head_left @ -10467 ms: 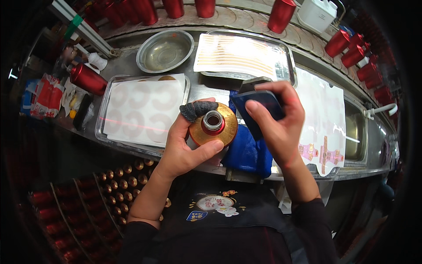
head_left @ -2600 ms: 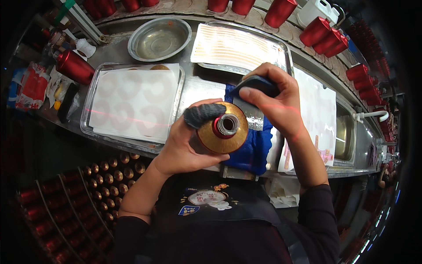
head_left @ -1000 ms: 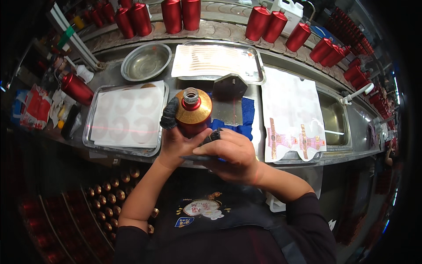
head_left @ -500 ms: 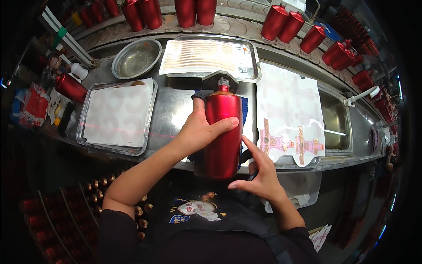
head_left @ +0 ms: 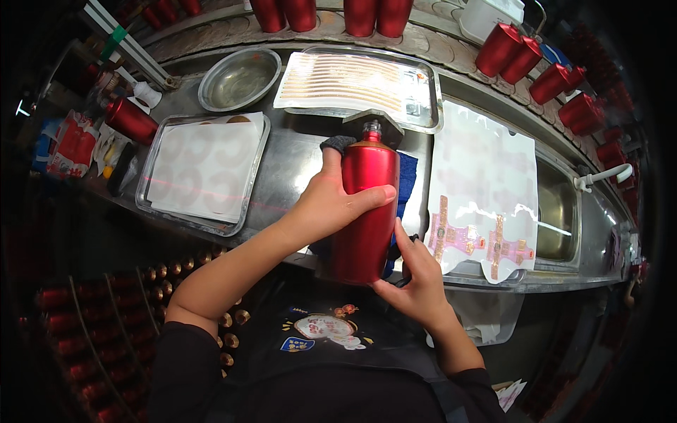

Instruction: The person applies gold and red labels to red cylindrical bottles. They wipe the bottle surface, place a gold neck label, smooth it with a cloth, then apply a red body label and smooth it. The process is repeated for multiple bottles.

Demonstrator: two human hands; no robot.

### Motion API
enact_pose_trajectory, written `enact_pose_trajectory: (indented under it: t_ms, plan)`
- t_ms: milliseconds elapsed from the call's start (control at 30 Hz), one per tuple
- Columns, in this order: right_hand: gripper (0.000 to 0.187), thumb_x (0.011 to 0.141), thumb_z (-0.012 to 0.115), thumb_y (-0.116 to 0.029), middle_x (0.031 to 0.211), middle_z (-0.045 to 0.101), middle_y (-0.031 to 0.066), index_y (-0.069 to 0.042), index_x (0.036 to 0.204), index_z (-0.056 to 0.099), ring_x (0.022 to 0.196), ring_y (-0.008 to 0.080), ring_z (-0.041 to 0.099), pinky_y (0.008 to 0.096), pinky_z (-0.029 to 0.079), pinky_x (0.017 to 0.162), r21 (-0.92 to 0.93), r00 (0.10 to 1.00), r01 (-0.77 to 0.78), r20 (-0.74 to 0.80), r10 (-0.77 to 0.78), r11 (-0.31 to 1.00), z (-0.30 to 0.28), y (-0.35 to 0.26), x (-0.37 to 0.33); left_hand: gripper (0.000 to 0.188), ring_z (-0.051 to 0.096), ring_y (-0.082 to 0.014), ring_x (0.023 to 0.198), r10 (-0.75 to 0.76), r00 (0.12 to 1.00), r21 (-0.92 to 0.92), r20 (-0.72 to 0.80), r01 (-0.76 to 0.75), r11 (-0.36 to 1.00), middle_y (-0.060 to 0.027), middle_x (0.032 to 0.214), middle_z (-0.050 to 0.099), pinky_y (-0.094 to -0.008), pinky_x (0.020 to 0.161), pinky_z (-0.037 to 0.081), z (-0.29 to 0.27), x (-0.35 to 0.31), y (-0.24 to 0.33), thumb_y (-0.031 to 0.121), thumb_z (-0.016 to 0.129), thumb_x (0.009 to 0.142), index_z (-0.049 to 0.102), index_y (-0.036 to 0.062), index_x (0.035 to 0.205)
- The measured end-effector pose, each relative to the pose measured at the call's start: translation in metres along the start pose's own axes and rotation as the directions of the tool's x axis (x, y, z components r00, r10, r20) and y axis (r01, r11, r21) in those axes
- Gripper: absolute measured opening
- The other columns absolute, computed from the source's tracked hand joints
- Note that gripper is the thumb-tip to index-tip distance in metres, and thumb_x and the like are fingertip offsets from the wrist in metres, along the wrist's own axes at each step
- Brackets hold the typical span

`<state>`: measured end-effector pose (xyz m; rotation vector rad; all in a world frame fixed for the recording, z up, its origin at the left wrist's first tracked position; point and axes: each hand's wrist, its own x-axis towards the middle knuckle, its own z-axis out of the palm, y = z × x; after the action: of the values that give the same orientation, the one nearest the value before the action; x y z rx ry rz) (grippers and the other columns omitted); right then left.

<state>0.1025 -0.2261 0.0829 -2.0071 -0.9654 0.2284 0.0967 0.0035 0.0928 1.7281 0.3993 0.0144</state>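
A glossy red bottle [head_left: 368, 236] with a bare, clear threaded neck is in both my hands at the middle of the steel counter. Its neck points away from me, against a dark angular metal bracket [head_left: 391, 123]. My left hand [head_left: 337, 194] wraps its left side, thumb across the front; a dark covering shows on a finger. My right hand [head_left: 416, 282] grips the lower right side, with the thumb at the bottom edge. A blue cloth [head_left: 407, 185] shows behind the bottle. Right of it lies a white sheet [head_left: 483, 151] with pink and gold labels [head_left: 458, 240].
A tray [head_left: 262, 166] of white sheets lies left, below a round metal bowl [head_left: 240, 79]. A tray [head_left: 435, 106] of striped label strips stands behind. At right is a sink [head_left: 557, 204] with a white tap [head_left: 606, 176]. Red bottles [head_left: 360, 17] stand on a curved conveyor [head_left: 324, 39].
My right thumb has closed in onto the bottle's lower edge; it was apart before. The conveyor's bottles have moved right. The whole view has shifted somewhat.
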Motion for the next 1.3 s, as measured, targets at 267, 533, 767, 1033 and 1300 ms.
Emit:
enact_pose_trajectory:
  t_ms: [267,533,767,1033,1300]
  plan:
    - [0.096,0.070,0.082,-0.020,0.092,0.057,0.0146,-0.005,0.153,0.037,0.077,0.0310,0.063,0.0403,0.053,0.065,-0.135,0.992,-0.109,0.047,0.117,0.985,0.016,0.006,0.004,0.100,0.067,-0.0386,0.110,-0.021,1.000,0.097,-0.003,0.022,0.995,-0.0260,0.118,0.066,-0.0409,0.097,0.052,0.001,0.002,0.004,0.055,0.082,0.075,0.029,-0.0016,0.139]
    - [0.085,0.068,0.083,-0.013,0.084,0.057,0.0041,-0.005,0.147,0.052,0.062,0.0108,0.043,0.0259,0.037,0.055,0.109,0.969,-0.243,0.064,0.237,0.964,-0.019,-0.004,0.009,0.069,0.070,-0.0245,0.088,0.051,0.959,0.019,-0.280,-0.048,0.999,-0.0167,0.097,0.070,-0.0338,0.079,0.055,-0.056,0.015,-0.012,0.052,0.083,0.079,0.053,-0.0020,0.109]
    - [0.064,0.078,0.074,-0.003,0.082,0.054,-0.0022,-0.002,0.140,0.058,0.059,0.0023,0.040,0.0197,0.032,0.053,0.210,0.930,-0.334,-0.082,0.357,0.919,-0.021,0.006,0.020,0.044,0.071,-0.0234,0.077,0.134,0.789,0.280,-0.600,0.050,0.959,-0.0122,0.083,0.073,-0.0353,0.073,0.055,-0.151,0.118,-0.056,0.029,0.085,0.073,0.057,-0.0007,0.088]
    - [0.061,0.079,0.074,-0.005,0.082,0.051,-0.0016,-0.003,0.139,0.060,0.059,0.0027,0.041,0.0202,0.032,0.053,0.228,0.925,-0.356,-0.051,0.376,0.906,-0.019,-0.001,0.040,0.046,0.070,-0.0244,0.076,0.023,0.788,0.207,-0.615,0.134,0.969,-0.0135,0.081,0.071,-0.0366,0.072,0.055,-0.155,0.144,-0.072,0.023,0.088,0.066,0.058,-0.0022,0.091]
    - [0.056,0.081,0.073,-0.001,0.091,0.062,-0.0004,-0.002,0.136,0.062,0.057,-0.0007,0.038,0.0154,0.030,0.052,0.232,0.952,-0.229,-0.148,0.267,0.945,-0.043,0.009,0.063,0.028,0.071,-0.0302,0.076,0.331,0.771,0.566,-0.544,0.045,0.823,-0.0130,0.079,0.072,-0.0395,0.073,0.055,-0.152,0.129,-0.035,0.015,0.078,0.070,0.059,0.0002,0.087]
